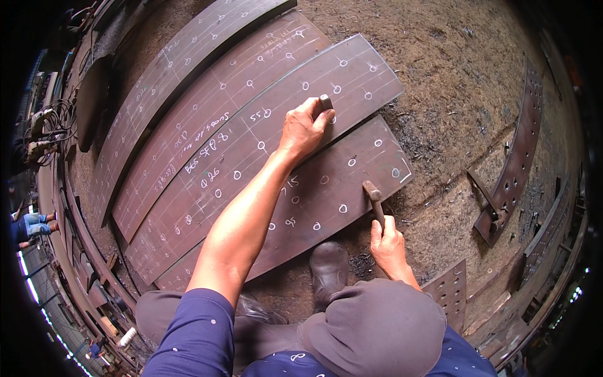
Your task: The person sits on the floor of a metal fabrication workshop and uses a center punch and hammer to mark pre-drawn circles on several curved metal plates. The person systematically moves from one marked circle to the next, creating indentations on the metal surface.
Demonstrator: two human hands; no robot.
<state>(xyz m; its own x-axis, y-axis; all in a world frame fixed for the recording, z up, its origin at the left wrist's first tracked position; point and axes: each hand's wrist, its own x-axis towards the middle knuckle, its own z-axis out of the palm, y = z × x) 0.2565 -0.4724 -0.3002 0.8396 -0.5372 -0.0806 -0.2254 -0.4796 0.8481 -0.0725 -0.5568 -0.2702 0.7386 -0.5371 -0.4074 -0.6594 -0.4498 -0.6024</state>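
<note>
So a small metal punch (pixel 325 102) is pinched upright in the left hand (pixel 303 129), grip closed around it, tip set on a chalk-circled mark near the edge of a long curved steel plate (pixel 251 157). A hammer (pixel 374 200) is gripped by its handle in the right hand (pixel 387 244), fingers wrapped tight, head resting low over the neighbouring plate (pixel 326 195) that's lying just beside and partly under the first. More chalk-marked plates (pixel 188 81) are laid side by side on the dirt floor (pixel 452 81). A boot (pixel 329 267) is seen just below the plates, and a punched strip (pixel 515 157) is lying well apart on the right.
</note>
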